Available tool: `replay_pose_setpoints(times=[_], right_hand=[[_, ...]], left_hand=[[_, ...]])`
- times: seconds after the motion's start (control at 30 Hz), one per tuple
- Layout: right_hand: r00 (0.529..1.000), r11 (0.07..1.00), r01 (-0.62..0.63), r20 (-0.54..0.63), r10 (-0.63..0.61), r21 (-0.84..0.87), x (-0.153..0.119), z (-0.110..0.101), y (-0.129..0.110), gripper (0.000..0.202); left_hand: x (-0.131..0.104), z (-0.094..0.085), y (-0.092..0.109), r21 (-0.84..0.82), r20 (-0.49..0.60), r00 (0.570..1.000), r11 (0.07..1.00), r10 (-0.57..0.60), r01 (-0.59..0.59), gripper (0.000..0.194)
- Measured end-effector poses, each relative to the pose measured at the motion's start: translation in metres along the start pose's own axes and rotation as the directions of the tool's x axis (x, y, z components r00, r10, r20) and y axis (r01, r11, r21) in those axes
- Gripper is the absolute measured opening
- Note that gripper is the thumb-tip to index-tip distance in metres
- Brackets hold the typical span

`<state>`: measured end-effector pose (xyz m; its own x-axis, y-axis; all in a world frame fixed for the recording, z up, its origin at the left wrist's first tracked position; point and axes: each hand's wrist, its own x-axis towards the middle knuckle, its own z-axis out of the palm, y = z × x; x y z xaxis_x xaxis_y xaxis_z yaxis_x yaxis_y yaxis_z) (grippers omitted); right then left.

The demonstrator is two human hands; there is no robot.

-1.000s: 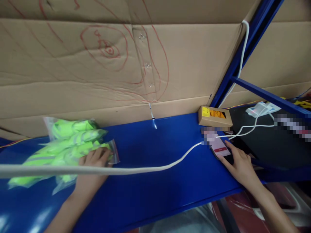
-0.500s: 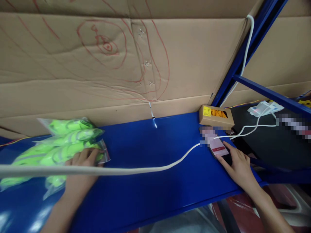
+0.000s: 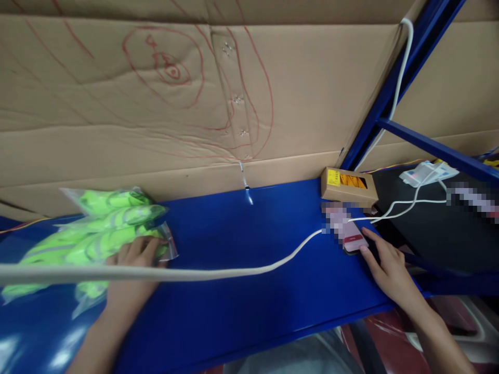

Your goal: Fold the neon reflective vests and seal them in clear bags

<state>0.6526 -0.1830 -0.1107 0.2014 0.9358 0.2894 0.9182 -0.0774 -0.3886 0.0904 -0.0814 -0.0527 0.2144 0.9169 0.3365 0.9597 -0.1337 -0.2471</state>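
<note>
Bagged neon-green items [image 3: 93, 244] with grey stripes lie in a pile at the left of the blue shelf [image 3: 241, 306]. My left hand [image 3: 136, 259] rests on the front bag at the pile's right side, its fingers curled over the plastic; whether it grips the bag is hard to tell. At the right, a phone [image 3: 354, 240] lies face up, its upper part blurred out. My right hand [image 3: 385, 265] is beside the phone's lower end, thumb and forefinger apart near its corner and edge. A white cable crosses in front of the left wrist.
The white cable [image 3: 234, 274] runs across the view towards the phone. Behind the phone sits a cardboard box [image 3: 346, 188] with orange contents. A blue post [image 3: 417, 62] and a black surface [image 3: 417, 223] are at the right. Cardboard [image 3: 312, 93] stands behind the shelf.
My right hand has shifted slightly right, and its thumb is now at the phone's lower corner. My left hand has stayed on the bag. The whole view has moved a little.
</note>
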Motion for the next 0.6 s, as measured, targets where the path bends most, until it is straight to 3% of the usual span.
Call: replay_pose_setpoints(times=[0.1,0.23,0.33,0.43,0.5,0.53,0.6], right_hand=[[0.999,0.999,0.012,-0.030,-0.012,-0.030,0.002,0.001,-0.006,0.053],[0.984,0.984,0.170,-0.046,-0.172,-0.052,0.005,-0.005,-0.046,0.050],[0.919,0.921,0.368,0.098,-0.381,0.127,0.011,-0.014,-0.100,0.049],[0.793,0.781,0.451,0.208,-0.573,0.431,0.026,-0.017,-0.154,0.049],[0.705,0.626,0.394,0.216,-0.676,0.673,0.041,-0.007,-0.181,0.036],[0.703,0.571,0.323,0.213,-0.679,0.755,0.048,0.001,-0.190,0.030],[0.817,0.544,0.076,0.261,-0.515,0.836,0.061,0.024,-0.203,0.032]], left_hand=[[0.000,-0.002,0.002,-0.106,0.005,1.000,0.994,-0.021,0.022,0.027],[-0.009,-0.021,0.022,-0.416,-0.143,0.989,0.905,0.036,-0.093,0.024],[-0.011,-0.051,0.054,-0.665,-0.196,0.978,0.722,0.076,-0.189,0.023],[0.003,-0.074,0.093,-0.875,-0.090,0.966,0.443,0.243,-0.193,0.022],[0.020,-0.072,0.116,-0.931,-0.008,0.958,0.347,0.287,-0.111,0.024],[0.029,-0.067,0.125,-0.939,0.038,0.969,0.340,0.243,-0.048,0.030],[0.043,-0.049,0.138,-0.944,0.080,0.989,0.328,0.127,0.035,0.042]])
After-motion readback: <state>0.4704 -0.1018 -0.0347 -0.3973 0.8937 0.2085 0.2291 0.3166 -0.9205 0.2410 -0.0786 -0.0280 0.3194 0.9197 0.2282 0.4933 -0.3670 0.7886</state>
